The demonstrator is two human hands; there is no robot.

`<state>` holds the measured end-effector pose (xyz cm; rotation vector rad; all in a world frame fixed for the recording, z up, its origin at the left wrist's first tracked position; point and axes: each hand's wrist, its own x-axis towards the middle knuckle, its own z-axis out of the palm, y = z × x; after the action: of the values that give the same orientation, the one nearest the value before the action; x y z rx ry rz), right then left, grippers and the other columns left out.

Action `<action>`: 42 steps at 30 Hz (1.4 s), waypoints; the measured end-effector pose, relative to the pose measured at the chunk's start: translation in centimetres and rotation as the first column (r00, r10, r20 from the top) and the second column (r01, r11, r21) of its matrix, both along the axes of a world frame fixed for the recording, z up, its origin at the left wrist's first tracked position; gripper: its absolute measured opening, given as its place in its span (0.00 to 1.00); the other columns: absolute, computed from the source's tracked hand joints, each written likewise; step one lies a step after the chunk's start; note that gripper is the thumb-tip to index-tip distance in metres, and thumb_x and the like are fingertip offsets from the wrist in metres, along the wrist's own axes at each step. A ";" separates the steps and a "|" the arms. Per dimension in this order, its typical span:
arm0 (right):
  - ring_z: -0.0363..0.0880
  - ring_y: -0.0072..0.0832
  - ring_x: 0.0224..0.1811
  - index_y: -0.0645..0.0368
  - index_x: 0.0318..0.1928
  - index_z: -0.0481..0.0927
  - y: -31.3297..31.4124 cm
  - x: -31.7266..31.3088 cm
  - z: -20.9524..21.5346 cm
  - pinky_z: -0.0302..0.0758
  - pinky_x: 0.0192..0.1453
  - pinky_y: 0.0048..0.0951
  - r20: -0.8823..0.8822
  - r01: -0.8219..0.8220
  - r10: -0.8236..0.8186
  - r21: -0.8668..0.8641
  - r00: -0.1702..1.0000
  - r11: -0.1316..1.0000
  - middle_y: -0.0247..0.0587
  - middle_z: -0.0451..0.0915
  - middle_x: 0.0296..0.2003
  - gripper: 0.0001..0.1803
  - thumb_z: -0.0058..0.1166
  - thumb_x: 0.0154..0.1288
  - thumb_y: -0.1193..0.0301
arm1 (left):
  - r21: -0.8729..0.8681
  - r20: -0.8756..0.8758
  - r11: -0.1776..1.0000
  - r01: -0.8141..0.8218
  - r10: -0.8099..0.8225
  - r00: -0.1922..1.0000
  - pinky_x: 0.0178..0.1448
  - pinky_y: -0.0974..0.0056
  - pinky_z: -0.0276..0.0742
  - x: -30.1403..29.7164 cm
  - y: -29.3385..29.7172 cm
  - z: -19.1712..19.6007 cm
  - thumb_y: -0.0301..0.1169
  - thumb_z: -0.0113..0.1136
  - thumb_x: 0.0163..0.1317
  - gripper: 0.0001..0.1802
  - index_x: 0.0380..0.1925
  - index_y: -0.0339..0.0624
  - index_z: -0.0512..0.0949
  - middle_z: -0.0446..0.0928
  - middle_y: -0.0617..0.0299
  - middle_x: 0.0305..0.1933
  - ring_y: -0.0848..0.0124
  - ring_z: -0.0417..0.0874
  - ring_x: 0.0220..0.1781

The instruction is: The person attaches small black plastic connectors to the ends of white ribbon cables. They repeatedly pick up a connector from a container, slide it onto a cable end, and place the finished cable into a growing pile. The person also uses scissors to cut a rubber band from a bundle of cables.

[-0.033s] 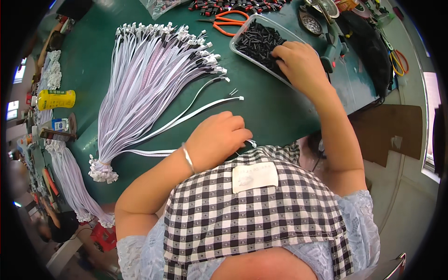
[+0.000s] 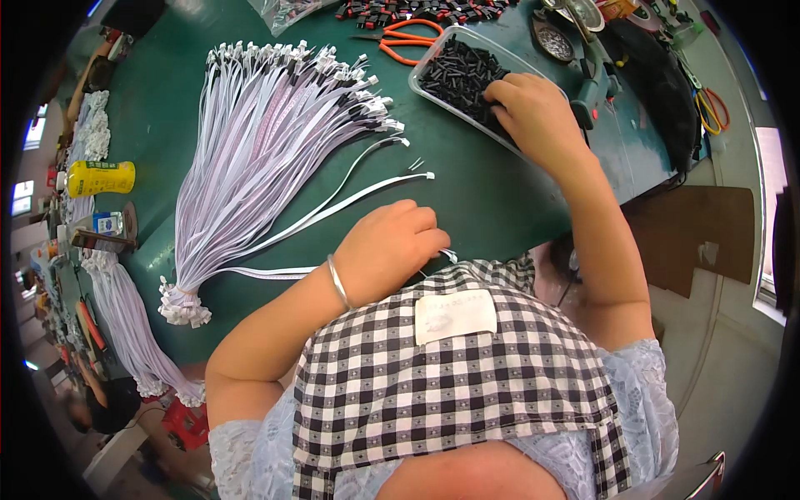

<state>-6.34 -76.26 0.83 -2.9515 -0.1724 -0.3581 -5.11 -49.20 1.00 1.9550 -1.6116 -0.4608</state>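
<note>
My left hand (image 2: 392, 250) is closed on a flat white ribbon cable (image 2: 267, 272) near the table's front edge. The cable's split end (image 2: 450, 256) pokes out past the fingertips. My right hand (image 2: 537, 112) reaches over the clear plastic box (image 2: 492, 131), its fingers bent down among short black tube pieces (image 2: 458, 75). Whatever those fingertips pinch is hidden. A large bundle of white ribbon cables (image 2: 250, 158) with small white connectors lies left of both hands, tied at its near end. Two loose cable ends stretch toward the middle.
Orange-handled cutters (image 2: 408, 40) lie beside the box. Behind them are red and black parts (image 2: 425, 12). A grey-green tool (image 2: 593, 87) and a metal dish (image 2: 553, 42) stand right of the box. Far left are a yellow bottle (image 2: 100, 177) and another cable bundle (image 2: 133, 321).
</note>
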 end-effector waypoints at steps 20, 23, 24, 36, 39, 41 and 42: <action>0.78 0.39 0.41 0.55 0.39 0.80 0.7 0.5 1.2 0.75 0.44 0.37 -0.007 0.040 -0.040 0.121 0.999 0.992 0.39 0.77 0.34 0.08 0.58 0.58 0.69 | 0.344 -0.935 0.886 -0.310 0.355 -0.022 0.20 0.78 0.59 0.0 0.8 0.3 0.25 0.54 0.65 0.05 0.39 0.38 0.72 0.71 0.68 0.26 0.84 0.65 0.17; 0.77 0.40 0.41 0.55 0.39 0.80 0.2 0.5 1.1 0.74 0.45 0.38 -0.080 0.019 -0.007 0.144 0.997 0.989 0.39 0.78 0.35 0.08 0.57 0.58 0.70 | 0.385 -0.921 0.856 -0.347 0.380 -0.084 0.21 0.79 0.61 0.0 0.9 0.5 0.25 0.54 0.65 0.04 0.39 0.39 0.72 0.73 0.67 0.27 0.83 0.70 0.18; 0.77 0.41 0.41 0.55 0.39 0.80 0.0 0.5 1.2 0.74 0.45 0.38 -0.112 0.011 0.007 0.160 0.994 0.987 0.39 0.78 0.36 0.08 0.56 0.58 0.71 | 0.365 -0.931 0.864 -0.347 0.351 -0.105 0.21 0.79 0.63 0.0 1.0 0.3 0.25 0.54 0.65 0.04 0.39 0.39 0.72 0.73 0.66 0.27 0.82 0.72 0.19; 0.77 0.42 0.39 0.59 0.38 0.79 -0.2 -0.1 1.4 0.73 0.45 0.37 -0.077 0.075 -0.062 0.178 0.995 0.981 0.43 0.77 0.34 0.06 0.56 0.58 0.74 | 0.256 -0.954 0.916 -0.310 0.187 -0.234 0.22 0.78 0.73 0.8 1.9 -0.2 0.26 0.56 0.66 0.05 0.39 0.39 0.71 0.76 0.60 0.31 0.77 0.81 0.23; 0.77 0.42 0.39 0.59 0.38 0.79 -0.1 0.0 0.9 0.73 0.44 0.37 -0.047 0.063 -0.059 0.099 0.997 0.993 0.43 0.77 0.34 0.07 0.56 0.58 0.74 | 0.259 -0.955 0.916 -0.308 0.194 -0.226 0.21 0.78 0.70 1.0 1.9 -0.2 0.27 0.56 0.66 0.05 0.39 0.39 0.71 0.77 0.61 0.31 0.78 0.79 0.21; 0.77 0.43 0.39 0.58 0.37 0.80 -0.1 0.4 0.6 0.74 0.43 0.39 -0.038 0.058 -0.054 0.106 0.998 0.993 0.42 0.77 0.34 0.06 0.57 0.58 0.74 | 0.266 -0.955 0.915 -0.303 0.207 -0.213 0.20 0.79 0.67 1.0 2.0 -0.4 0.27 0.56 0.66 0.05 0.39 0.40 0.71 0.77 0.61 0.31 0.79 0.77 0.20; 0.77 0.43 0.39 0.57 0.37 0.80 0.0 0.5 0.5 0.74 0.43 0.39 -0.035 0.054 -0.051 0.111 0.998 0.992 0.41 0.77 0.33 0.06 0.57 0.58 0.74 | 0.269 -0.953 0.912 -0.309 0.205 -0.223 0.19 0.79 0.65 1.0 2.0 -0.4 0.27 0.56 0.66 0.05 0.39 0.40 0.71 0.76 0.61 0.31 0.80 0.76 0.20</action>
<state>-5.81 -76.30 1.33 -2.8537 -0.0683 -0.3163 -4.14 -47.22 0.57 0.9813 -0.0412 -1.2940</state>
